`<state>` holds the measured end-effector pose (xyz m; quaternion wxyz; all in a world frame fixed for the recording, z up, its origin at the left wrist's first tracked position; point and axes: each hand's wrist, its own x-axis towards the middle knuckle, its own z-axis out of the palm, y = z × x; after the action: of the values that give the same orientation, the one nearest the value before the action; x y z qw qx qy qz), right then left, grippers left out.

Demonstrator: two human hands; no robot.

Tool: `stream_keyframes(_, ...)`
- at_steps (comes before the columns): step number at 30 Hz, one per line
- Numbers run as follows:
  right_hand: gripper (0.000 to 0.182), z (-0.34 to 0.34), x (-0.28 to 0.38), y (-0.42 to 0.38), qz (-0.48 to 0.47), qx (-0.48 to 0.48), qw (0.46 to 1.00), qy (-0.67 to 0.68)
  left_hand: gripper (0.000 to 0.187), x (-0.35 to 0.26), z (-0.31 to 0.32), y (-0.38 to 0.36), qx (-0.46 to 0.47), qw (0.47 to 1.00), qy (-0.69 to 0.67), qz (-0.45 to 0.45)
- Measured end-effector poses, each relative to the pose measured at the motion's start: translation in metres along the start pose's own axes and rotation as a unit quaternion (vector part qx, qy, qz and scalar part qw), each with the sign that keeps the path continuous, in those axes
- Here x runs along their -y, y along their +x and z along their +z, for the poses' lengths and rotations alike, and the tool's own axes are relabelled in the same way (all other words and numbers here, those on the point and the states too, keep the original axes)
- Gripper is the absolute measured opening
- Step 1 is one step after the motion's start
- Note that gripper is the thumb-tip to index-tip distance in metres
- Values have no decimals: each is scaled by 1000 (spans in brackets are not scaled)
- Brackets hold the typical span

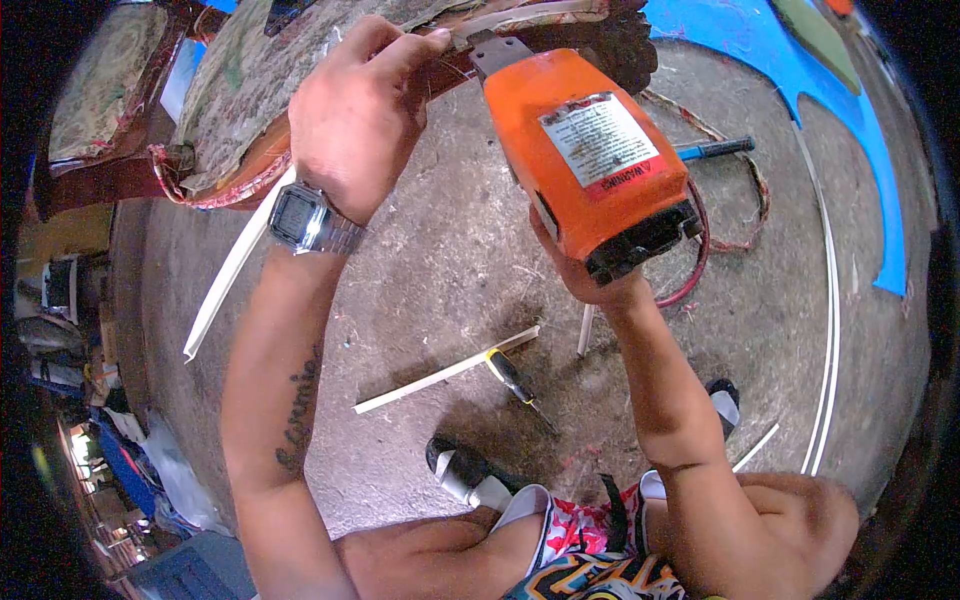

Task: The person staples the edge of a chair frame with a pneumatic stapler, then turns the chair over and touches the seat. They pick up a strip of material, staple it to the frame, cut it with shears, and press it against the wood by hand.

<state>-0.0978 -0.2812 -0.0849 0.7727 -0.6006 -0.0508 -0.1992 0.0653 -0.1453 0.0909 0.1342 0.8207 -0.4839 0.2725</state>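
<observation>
My right hand [585, 280] is wrapped round the grip of an orange power tool [570, 130] with a white and red warning label. The tool's dark metal nose touches a pale strip [530, 17] along the edge of a wooden piece covered in worn patterned fabric [245, 85]. My left hand [365, 110], with a silver digital watch [300, 218] on its wrist, rests at that edge just left of the nose. Its thumb and index finger press at the strip's near end; the other fingers are curled and partly hidden.
On the concrete floor [420, 300] lie a pale strip [445, 372], a yellow and black screwdriver [512, 378] and a blue-handled tool [715, 148]. A red hose [697, 260] runs behind the orange tool. Blue material [870, 150] curves at the right. Long white strips [832, 330] lie near it.
</observation>
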Motion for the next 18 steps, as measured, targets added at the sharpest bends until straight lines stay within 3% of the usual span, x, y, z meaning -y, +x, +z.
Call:
stream_keyframes(8,37,12,23,7,-113,-23,973,-199,23,-3,-3,4,22,999,-1,-34)
stream_keyframes(12,33,15,30,9,-222,-63,893,-386,26,0,-2,1,30,999,-4,-26)
stream_keyframes(14,32,12,33,6,-217,-72,851,-473,30,5,-5,-1,33,999,22,4)
stream_keyframes(16,32,8,32,0,-204,-72,830,-514,31,7,-13,-6,40,998,35,-24)
stream_keyframes(18,30,1,21,-14,-165,-64,845,-504,32,11,-17,-13,38,998,34,-33)
